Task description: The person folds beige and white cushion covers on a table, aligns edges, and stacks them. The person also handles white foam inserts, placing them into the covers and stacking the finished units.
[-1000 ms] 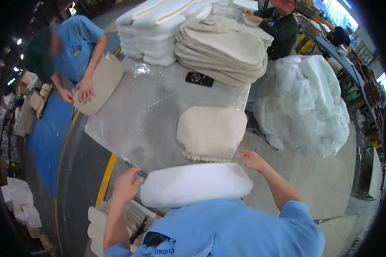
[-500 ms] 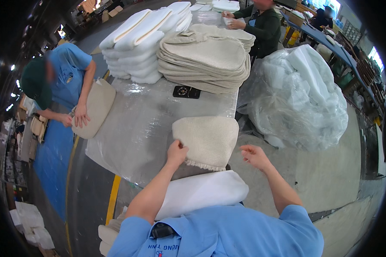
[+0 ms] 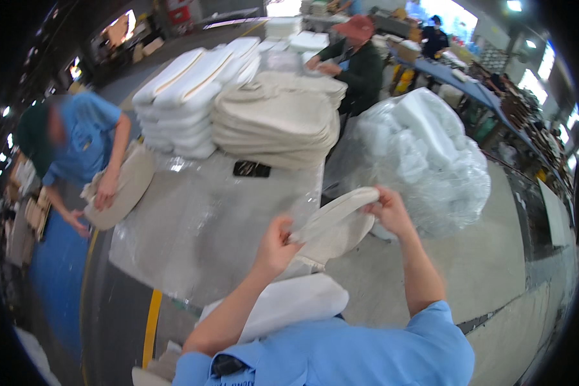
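A beige fabric cover hangs between my two hands over the table's near right corner. My left hand pinches the left end of its raised edge. The other end of that edge is gripped by my right hand, so the rim stretches in a slanting band, higher on the right. Close to my body, below the cover, lies a white foam pad.
On the plastic-covered table stand a stack of beige covers and piled white foam pads, with a black phone in front. A large clear plastic bag is at right. A co-worker at left handles another cover.
My right hand, formerly apart from the cover, has taken hold of its edge. Both hands have raised and tilted the cover. The view has shifted, and the left co-worker's hands have moved apart.
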Demonstrator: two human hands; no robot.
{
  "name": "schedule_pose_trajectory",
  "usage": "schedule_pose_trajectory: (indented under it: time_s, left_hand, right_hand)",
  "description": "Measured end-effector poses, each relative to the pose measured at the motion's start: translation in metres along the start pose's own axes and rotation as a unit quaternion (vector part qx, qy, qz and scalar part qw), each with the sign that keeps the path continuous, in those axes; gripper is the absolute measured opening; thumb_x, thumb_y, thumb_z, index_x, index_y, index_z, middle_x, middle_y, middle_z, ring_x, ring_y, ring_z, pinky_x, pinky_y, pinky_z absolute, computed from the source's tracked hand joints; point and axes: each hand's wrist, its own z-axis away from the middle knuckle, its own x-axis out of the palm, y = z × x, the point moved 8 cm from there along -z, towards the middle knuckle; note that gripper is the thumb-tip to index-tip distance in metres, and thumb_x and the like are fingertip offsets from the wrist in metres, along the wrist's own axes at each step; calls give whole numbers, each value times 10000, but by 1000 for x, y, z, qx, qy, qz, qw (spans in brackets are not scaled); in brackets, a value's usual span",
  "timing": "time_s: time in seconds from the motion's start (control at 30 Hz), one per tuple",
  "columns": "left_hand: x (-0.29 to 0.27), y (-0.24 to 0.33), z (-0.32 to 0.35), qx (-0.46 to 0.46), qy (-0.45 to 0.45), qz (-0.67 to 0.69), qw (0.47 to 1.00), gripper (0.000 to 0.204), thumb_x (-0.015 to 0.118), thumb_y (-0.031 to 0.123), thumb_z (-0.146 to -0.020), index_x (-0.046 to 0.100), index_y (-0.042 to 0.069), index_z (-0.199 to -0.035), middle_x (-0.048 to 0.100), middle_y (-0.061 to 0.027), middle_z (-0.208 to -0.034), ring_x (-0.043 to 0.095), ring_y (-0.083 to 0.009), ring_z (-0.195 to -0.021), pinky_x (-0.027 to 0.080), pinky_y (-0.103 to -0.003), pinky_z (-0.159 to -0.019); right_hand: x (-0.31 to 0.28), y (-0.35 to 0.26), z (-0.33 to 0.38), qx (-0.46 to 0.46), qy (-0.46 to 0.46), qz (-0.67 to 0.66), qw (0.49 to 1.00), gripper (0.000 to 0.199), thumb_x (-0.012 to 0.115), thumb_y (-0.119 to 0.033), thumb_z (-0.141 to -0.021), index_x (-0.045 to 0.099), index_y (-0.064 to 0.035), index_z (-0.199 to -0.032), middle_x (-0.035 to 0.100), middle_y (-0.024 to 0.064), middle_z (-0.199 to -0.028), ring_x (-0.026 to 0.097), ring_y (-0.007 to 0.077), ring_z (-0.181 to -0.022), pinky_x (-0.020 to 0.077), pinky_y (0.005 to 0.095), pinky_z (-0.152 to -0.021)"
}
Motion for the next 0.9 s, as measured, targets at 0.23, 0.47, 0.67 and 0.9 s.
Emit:
schedule_pose_trajectory:
  time_s: [0.23,0.47,0.67,0.9]
  left_hand:
    - [45,-18,26,-184,-214,204,937,391,834,11,-905,695,10,-1270,751,-63,-1140,702,-137,-998,554,-301,-925]
    - [52,85,36,-63,-315,422,848,273,801,36,-946,691,34,-1197,722,-51,-1182,676,-140,-1118,530,-345,-1033]
    - [56,100,39,-39,-289,443,848,95,725,149,-1050,675,73,-1077,667,25,-1086,571,-86,-980,464,-285,-923]
    - [48,38,34,-60,-132,406,902,94,663,186,-1108,663,95,-1131,650,44,-1095,549,-65,-966,439,-250,-907]
  right_hand:
    - [-23,-101,47,-97,54,257,960,203,878,-85,-879,759,-24,-1032,748,34,-928,655,123,-882,524,323,-806]
    - [-73,-159,102,-112,120,194,967,222,870,-142,-904,734,-28,-1037,705,17,-856,621,130,-812,499,329,-744]
    - [-74,-178,137,-85,133,222,962,239,883,-149,-886,733,-23,-1024,686,5,-866,593,111,-791,487,304,-730]
    - [-31,-236,149,-97,51,283,953,253,881,-214,-903,754,-24,-1012,695,4,-852,617,113,-789,493,303,-721]
